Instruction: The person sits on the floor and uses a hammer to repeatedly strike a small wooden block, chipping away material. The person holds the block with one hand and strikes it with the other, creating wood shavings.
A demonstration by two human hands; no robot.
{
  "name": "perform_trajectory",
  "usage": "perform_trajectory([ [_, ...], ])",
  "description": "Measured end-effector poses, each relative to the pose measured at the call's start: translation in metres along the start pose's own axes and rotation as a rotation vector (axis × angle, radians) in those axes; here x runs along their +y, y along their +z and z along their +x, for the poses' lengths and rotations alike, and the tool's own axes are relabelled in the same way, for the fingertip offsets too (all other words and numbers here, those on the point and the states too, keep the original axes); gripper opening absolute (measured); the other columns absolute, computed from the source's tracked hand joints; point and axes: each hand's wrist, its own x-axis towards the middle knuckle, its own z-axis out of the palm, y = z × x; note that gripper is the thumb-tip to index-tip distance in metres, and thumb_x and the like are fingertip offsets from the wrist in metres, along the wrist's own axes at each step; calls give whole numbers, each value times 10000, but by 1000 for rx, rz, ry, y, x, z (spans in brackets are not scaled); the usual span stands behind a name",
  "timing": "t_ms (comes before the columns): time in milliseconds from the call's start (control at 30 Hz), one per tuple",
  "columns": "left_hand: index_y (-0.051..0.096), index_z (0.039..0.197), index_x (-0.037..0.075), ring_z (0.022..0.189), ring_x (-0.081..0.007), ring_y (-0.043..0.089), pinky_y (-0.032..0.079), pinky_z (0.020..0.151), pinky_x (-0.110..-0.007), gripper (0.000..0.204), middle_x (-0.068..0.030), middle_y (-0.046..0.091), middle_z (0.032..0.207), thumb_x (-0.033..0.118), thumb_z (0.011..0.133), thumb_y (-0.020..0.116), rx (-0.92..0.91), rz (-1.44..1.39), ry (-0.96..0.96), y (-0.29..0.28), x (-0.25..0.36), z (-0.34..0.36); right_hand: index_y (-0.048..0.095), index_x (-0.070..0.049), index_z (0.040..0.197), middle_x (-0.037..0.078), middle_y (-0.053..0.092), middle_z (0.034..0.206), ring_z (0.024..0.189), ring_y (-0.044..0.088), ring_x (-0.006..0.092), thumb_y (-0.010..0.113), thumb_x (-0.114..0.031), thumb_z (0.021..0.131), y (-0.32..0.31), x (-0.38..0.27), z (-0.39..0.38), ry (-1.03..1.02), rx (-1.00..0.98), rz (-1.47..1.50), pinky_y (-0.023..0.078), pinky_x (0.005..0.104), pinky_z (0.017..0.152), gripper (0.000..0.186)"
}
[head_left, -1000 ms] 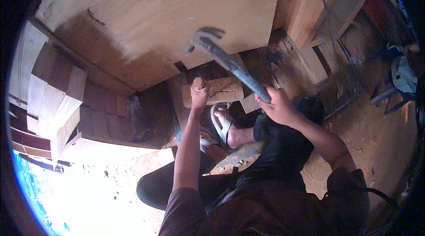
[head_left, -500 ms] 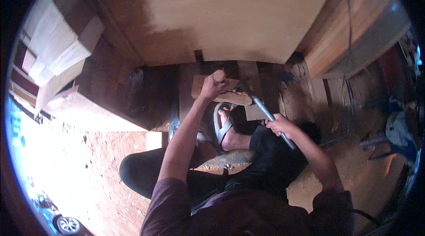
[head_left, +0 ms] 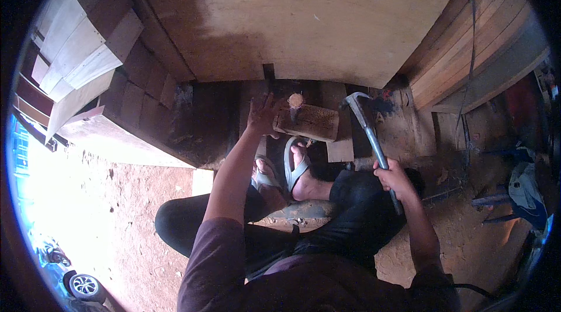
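Note:
My left hand (head_left: 260, 115) is open, fingers spread, just left of a small wooden block (head_left: 320, 123). A short upright piece with a pale round top (head_left: 296, 101) and a narrow dark lower part, possibly a chisel, stands on the block without my hand round it. My right hand (head_left: 390, 174) grips the grey-blue handle of a claw hammer (head_left: 370, 130), its metal head raised to the right of the block. My sandalled feet (head_left: 304, 174) are just below the block, between my dark-clothed legs.
A large plywood panel (head_left: 315, 25) rises ahead. Stacked pale boards (head_left: 87, 60) stand at the left, long timber planks (head_left: 467, 66) at the right. A blue seat with pale cloth (head_left: 520, 186) is at the right edge. A vehicle wheel (head_left: 83, 284) shows at lower left.
My left hand has let go of the upright piece and moved left, opening. The hammer swung down to the block, then moved right, away from it, still in my right hand.

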Motion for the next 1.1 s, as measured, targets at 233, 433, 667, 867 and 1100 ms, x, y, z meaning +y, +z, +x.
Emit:
perform_trajectory([
  [233, 241, 1543, 209, 1452, -320, 273, 210, 1175, -516, 1250, -132, 340, 1542, 548, 528, 888, 17, 177, -33, 5, 0, 11, 566, -90, 971, -47, 458, 612, 454, 412, 53, 605, -19, 850, 8, 12, -15, -74, -4, -87, 322, 248, 394, 146],
  [433, 279, 1533, 175, 1439, -340, 280, 210, 1172, -501, 1211, -154, 334, 1538, 606, 555, 850, -149, 185, -34, -6, -3, 7, 565, -79, 972, -44, 450, 605, 445, 411, 50, 592, 9, 844, 6, 27, -14, -194, 27, -118, 322, 236, 388, 157],
  [667, 273, 1541, 159, 1454, -372, 227, 219, 1163, -533, 1260, -165, 268, 1571, 691, 536, 816, -104, 11, -45, -16, -1, -34, 558, -80, 960, -43, 454, 614, 447, 423, 43, 589, 11, 849, 2, 43, -12, -97, 54, -61, 334, 230, 388, 146],
  [867, 359, 1501, 143, 1372, -295, 387, 345, 1106, -476, 1000, -151, 418, 1482, 508, 699, 831, 65, -632, 3, -42, 1, -47, 556, -85, 958, -49, 461, 639, 476, 433, 37, 574, 17, 885, -1, 26, -16, -295, 84, -115, 335, 223, 408, 126],
  [1100, 605, 980, 40, 793, -127, 580, 494, 732, -301, 173, -12, 618, 869, 108, 850, 696, 344, -1609, -127, -61, 79, -31, 588, -41, 1048, 16, 554, 803, 718, 536, 98, 616, -55, 933, 13, -36, -35, -657, 197, -358, 458, 280, 680, 120],
])
